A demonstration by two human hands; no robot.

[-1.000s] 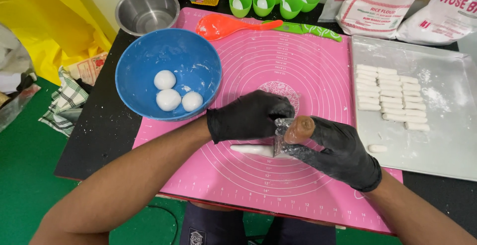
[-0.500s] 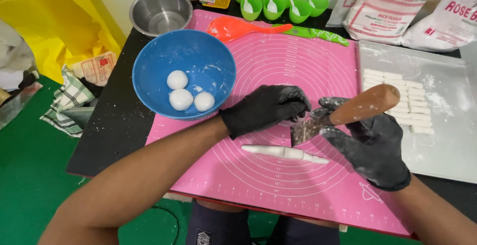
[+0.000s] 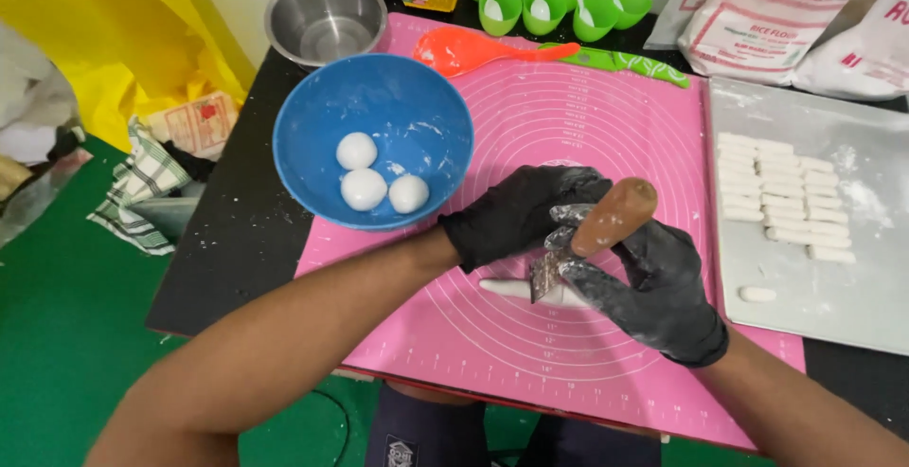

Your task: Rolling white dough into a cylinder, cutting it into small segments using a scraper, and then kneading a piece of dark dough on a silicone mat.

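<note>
Both my hands wear black gloves. My right hand (image 3: 653,287) grips a wooden-handled scraper (image 3: 597,230), whose metal blade presses down on a thin white dough roll (image 3: 507,288) lying on the pink silicone mat (image 3: 587,107). My left hand (image 3: 521,211) rests with curled fingers beside the blade, over the roll; whether it touches the dough is hidden. A blue bowl (image 3: 374,140) with three white dough balls (image 3: 369,188) stands to the left.
A floured metal tray (image 3: 852,259) on the right carries rows of cut dough pieces (image 3: 776,197). At the back are a steel bowl (image 3: 325,17), an orange spoon (image 3: 464,50), a green knife (image 3: 625,62), green cups with spoons (image 3: 559,3) and flour bags (image 3: 757,12).
My right hand has brought the lifted scraper back down onto the dough roll, further left along it. My left hand moved in close beside the blade.
</note>
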